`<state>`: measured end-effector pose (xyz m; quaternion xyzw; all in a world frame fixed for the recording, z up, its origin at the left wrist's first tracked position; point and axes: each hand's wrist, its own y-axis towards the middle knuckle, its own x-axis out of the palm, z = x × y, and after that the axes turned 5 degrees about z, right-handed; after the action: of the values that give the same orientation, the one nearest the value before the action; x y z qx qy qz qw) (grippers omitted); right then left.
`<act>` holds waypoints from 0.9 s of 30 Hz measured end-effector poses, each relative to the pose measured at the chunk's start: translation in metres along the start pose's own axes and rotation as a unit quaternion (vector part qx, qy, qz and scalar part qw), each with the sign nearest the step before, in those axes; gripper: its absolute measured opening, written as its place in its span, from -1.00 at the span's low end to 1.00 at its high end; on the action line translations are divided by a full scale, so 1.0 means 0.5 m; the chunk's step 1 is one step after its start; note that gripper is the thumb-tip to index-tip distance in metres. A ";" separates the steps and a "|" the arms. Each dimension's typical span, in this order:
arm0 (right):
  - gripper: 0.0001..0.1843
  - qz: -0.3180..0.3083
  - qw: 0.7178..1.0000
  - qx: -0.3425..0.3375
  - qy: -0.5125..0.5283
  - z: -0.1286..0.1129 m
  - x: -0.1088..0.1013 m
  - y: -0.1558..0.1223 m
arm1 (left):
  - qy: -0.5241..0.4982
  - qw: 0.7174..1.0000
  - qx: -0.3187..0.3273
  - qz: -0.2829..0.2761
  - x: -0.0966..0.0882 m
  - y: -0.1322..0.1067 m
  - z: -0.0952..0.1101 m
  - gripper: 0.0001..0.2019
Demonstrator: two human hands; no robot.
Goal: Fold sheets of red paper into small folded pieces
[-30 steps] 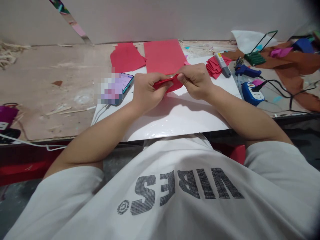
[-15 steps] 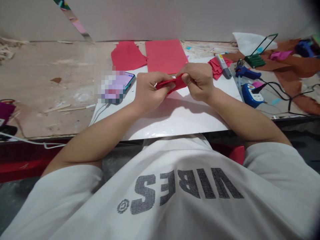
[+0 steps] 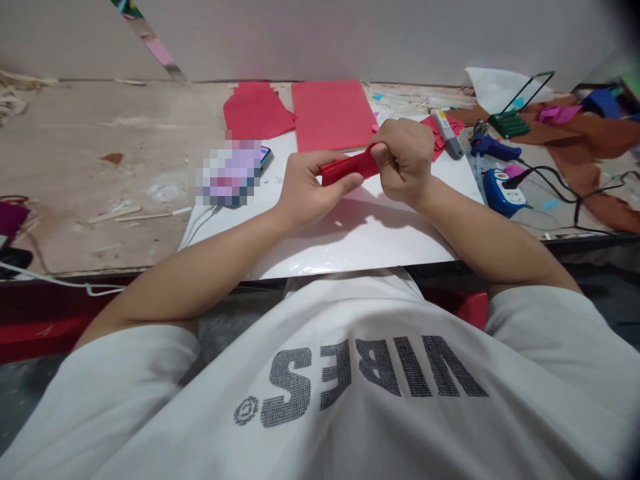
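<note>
A folded strip of red paper [image 3: 349, 169] is held between both hands above a white board [image 3: 350, 233]. My left hand [image 3: 310, 190] pinches its left end with thumb on top and fingers underneath. My right hand [image 3: 405, 160] is closed round its right end, fingers curled. Behind the hands lie a flat red sheet [image 3: 330, 113] and a cut red piece [image 3: 256, 110].
A phone [image 3: 235, 172] with a white cable lies left of the hands. To the right are a stack of small red pieces [image 3: 440, 137], a grey utility knife [image 3: 447, 133], a blue glue gun [image 3: 493, 148], a blue device [image 3: 503, 190] with black cord, and brown cloth [image 3: 600, 130].
The red strip has been folded narrower and pulled straighter. My right hand has lifted slightly up and right; my left thumb now presses flat on the strip.
</note>
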<state>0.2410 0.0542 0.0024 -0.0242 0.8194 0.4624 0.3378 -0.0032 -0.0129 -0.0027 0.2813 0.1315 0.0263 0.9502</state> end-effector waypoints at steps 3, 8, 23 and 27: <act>0.12 0.016 0.998 -0.018 -0.050 -0.016 -0.002 0.002 | 0.009 1.000 0.001 -0.012 0.005 -0.009 0.008 -0.61; 0.08 -0.010 0.999 0.008 -0.052 -0.027 -0.001 0.002 | 0.028 0.999 0.024 0.002 0.013 -0.006 0.003 -0.66; 0.02 0.068 0.991 0.093 0.071 -0.004 -0.005 0.050 | -0.035 0.999 -0.021 0.022 0.001 0.035 -0.059 -0.58; 0.08 0.091 0.964 0.160 0.194 -0.019 0.000 0.067 | -0.069 0.997 -0.038 0.016 -0.002 0.043 -0.065 -0.50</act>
<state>0.2244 0.0658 0.0304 0.0153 0.9313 0.3407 0.1280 -0.0121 0.0222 -0.0173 0.2485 0.0595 0.0271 0.9664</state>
